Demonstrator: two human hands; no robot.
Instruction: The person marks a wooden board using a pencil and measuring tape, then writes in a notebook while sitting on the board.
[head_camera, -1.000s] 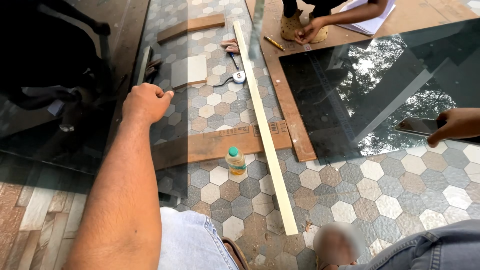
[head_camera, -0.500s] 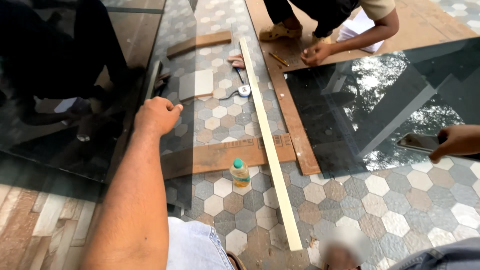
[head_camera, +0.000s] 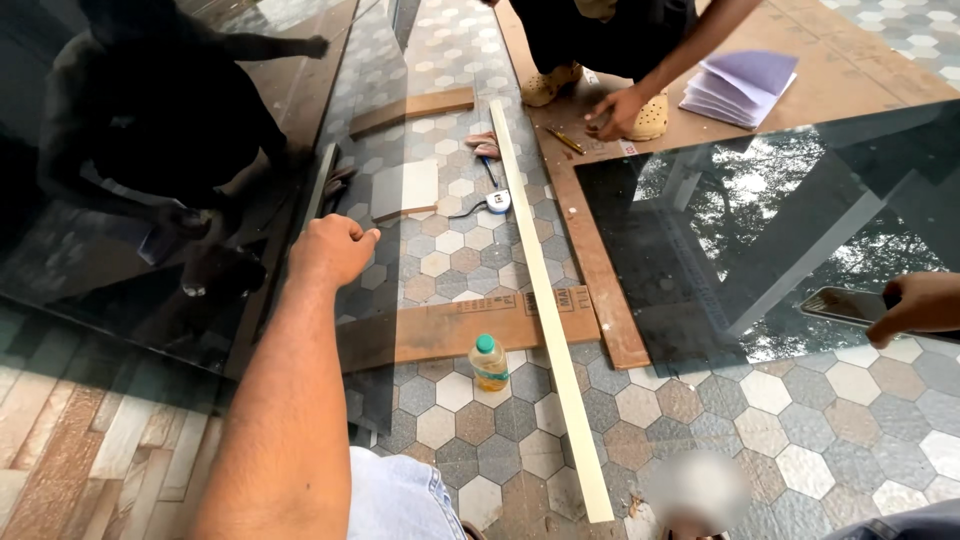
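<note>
My left hand (head_camera: 335, 250) is closed in a loose fist and rests on the edge of a large dark glass sheet (head_camera: 150, 200) lying at the left. My forearm reaches out over the hexagon-tiled floor. At the right edge, my right hand (head_camera: 920, 305) holds a dark phone (head_camera: 845, 305) above a second dark glass sheet (head_camera: 760, 230). A long pale wooden strip (head_camera: 545, 300) lies between the two sheets.
A small bottle with a green cap (head_camera: 488, 362) stands beside a brown board strip (head_camera: 440, 330). A tape measure (head_camera: 497, 200) lies farther off. Another person crouches at the top, one hand (head_camera: 615, 110) on a brown board (head_camera: 860, 60) near a pencil (head_camera: 565, 140) and purple papers (head_camera: 740, 85).
The view has shifted, so everything sits lower in the picture. My left fist stays on the glass edge. My right hand keeps the phone at the right.
</note>
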